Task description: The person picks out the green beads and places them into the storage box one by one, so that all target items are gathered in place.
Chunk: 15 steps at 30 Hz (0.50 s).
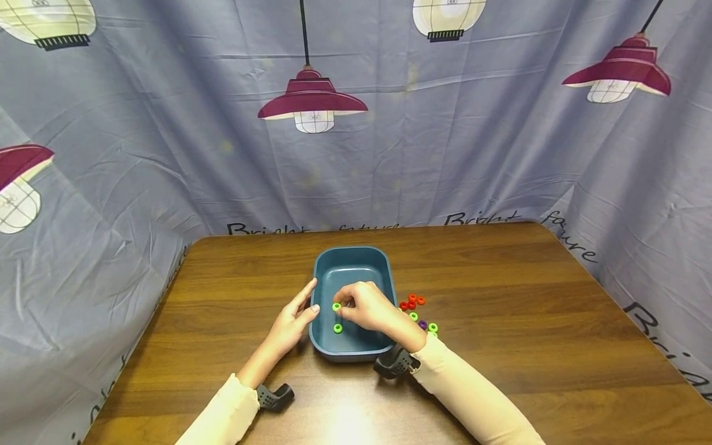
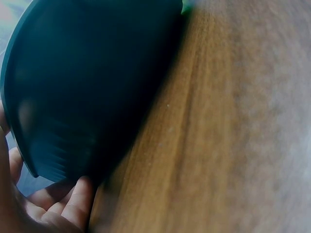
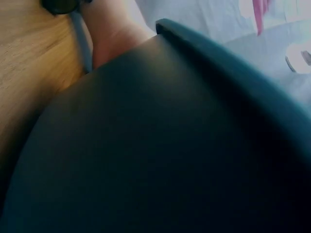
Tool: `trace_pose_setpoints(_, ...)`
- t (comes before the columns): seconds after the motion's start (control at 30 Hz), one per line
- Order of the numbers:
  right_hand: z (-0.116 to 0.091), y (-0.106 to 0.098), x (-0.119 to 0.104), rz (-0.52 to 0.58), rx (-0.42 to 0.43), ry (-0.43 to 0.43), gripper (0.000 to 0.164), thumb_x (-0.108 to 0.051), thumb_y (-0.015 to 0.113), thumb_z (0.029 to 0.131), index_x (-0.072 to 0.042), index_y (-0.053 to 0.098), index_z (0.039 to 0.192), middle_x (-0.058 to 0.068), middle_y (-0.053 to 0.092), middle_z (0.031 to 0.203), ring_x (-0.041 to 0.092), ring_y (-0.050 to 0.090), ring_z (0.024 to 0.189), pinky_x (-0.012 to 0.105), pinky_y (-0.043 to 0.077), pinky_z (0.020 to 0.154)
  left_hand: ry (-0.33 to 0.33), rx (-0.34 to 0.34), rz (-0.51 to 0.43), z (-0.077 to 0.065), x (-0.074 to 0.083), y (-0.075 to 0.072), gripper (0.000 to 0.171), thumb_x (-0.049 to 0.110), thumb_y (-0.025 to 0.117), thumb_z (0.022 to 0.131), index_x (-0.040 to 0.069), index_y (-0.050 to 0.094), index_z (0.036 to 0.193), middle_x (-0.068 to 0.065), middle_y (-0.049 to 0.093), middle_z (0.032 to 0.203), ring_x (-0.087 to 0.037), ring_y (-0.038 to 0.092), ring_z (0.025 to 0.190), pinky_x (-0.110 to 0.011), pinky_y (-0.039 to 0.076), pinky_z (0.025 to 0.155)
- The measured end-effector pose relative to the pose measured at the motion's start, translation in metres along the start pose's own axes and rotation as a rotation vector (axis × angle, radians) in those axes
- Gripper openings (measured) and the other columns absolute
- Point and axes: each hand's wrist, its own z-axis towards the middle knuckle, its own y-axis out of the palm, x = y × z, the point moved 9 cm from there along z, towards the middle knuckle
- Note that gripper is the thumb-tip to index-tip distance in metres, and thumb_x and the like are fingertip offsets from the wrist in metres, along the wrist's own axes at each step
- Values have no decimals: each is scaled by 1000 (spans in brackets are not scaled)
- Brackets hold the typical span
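A deep blue-grey tub (image 1: 356, 356) with rounded corners stands on the table. My left hand (image 1: 289, 322) rests against its left side, index finger stretched along the rim and thumb tip at the edge; in the left wrist view, fingers (image 2: 77, 204) touch the lower outer wall. Reaching in over the right side, my right hand (image 1: 367, 307) pinches a small green ring (image 1: 336, 306) between thumb and index finger, above the tub's floor. Another green ring (image 1: 337, 329) lies inside. The tub's wall (image 3: 146, 136) fills most of the right wrist view and hides the right fingers there.
Right of the tub lie several small red rings (image 1: 412, 305), a purple ring (image 1: 423, 325) and a few green rings (image 1: 432, 327), partly behind the right forearm. The wooden table (image 1: 517, 290) ends at a grey patterned curtain (image 1: 389, 167) at the back and sides.
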Motion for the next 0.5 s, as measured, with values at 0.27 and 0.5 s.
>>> trace_pose_setpoints(0.27, 0, 11, 7, -87, -27, 47, 10, -7, 80, 79, -9, 78, 89, 0, 75, 77, 7, 64, 71, 21, 48, 63, 6, 2, -18, -1, 1, -1, 62, 11, 54, 104, 8, 31, 161, -18, 27, 168, -42, 29, 153, -52, 28, 121)
trace_pose_setpoints(0.5, -5, 15, 13, -169, -77, 109, 8, -6, 80, 78, -9, 77, 84, -1, 71, 73, 9, 61, 68, 26, 48, 61, -3, -13, -15, 0, -1, 1, 62, 13, 52, 105, 8, 29, 161, -20, 28, 167, -43, 33, 151, -55, 35, 119)
